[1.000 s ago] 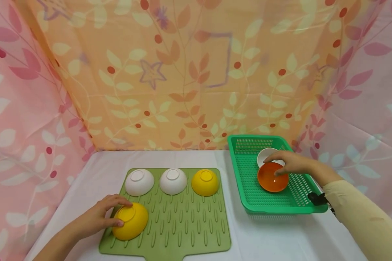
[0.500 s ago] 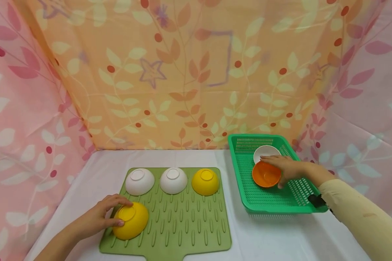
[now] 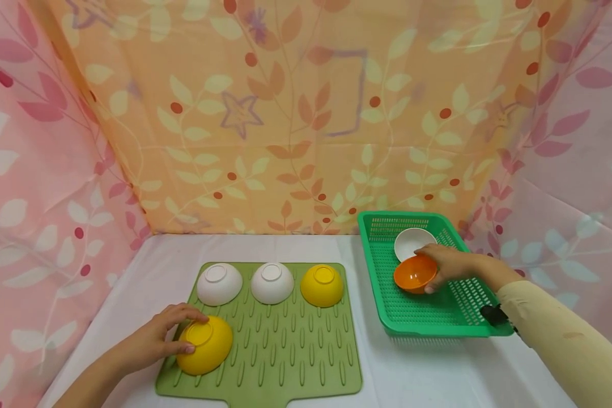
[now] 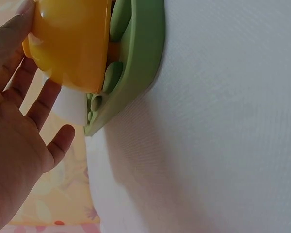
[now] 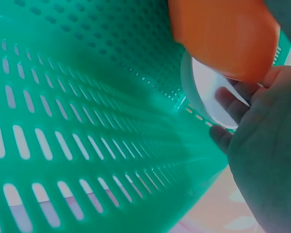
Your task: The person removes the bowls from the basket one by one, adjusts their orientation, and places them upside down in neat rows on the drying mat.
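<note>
On the near left of the green drying mat (image 3: 285,362), a yellow bowl (image 3: 214,350) lies upside down. My left hand (image 3: 150,340) holds it by the foot, thumb on the near side and fingers on top. In the left wrist view the bowl (image 4: 72,43) has its rim down on the mat's ridges. My right hand (image 3: 451,265) grips an orange bowl (image 3: 410,276) by its right side inside the green basket (image 3: 379,306). That bowl is tilted, its opening facing me. Just behind it sits a white bowl (image 3: 408,241), partly covered by my fingers.
Along the mat's back edge stand two white bowls (image 3: 219,285) and a smaller yellow bowl (image 3: 322,288), all upside down. White cloth (image 3: 382,368) covers the table. Patterned curtains (image 3: 265,141) close off the back and both sides.
My right hand has shifted its grip to the orange bowl's right side, and the bowl has moved slightly left and tilted. The left hand stays on the yellow bowl.
</note>
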The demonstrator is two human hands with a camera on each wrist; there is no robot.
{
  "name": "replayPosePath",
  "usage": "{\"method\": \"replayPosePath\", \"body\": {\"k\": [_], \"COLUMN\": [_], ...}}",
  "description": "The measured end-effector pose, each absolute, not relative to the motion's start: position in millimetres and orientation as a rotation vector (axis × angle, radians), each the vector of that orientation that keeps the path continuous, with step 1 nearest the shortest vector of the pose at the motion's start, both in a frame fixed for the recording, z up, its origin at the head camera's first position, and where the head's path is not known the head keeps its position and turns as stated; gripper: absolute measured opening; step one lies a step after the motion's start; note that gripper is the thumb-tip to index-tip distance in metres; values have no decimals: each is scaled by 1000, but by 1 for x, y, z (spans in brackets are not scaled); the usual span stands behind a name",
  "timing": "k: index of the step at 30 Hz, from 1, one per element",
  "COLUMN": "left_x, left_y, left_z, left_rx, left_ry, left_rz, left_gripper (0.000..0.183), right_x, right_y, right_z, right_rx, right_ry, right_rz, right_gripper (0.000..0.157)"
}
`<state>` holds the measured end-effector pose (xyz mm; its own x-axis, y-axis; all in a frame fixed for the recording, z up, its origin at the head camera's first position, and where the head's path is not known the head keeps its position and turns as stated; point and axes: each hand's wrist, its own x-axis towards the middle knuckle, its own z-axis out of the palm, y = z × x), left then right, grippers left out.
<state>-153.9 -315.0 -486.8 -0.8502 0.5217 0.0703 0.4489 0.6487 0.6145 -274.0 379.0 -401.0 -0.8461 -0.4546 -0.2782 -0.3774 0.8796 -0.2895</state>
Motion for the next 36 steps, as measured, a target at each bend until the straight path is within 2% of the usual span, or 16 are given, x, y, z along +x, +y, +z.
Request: {"method": "replayPosePath", "body": {"k": [14, 21, 36], "left_x": [-153, -154, -151], "left_y": [-315, -315, -314], "left_z": [-485, -486, -480], "left_rx": [810, 793, 828], "left_ry": [2714, 2713, 2715], "left_rz": [1020, 1010, 1011], "left_gripper": [45, 46, 45], "right_x": [-277, -271, -245], "right_y": [369, 364, 350], "right_z": [-401, -398, -366], "right_rx": [-623, -667, -622], "right_ry": [2673, 2856, 3059], "right_rz": [-352, -321, -702], "right_gripper": [90, 98, 96]}}
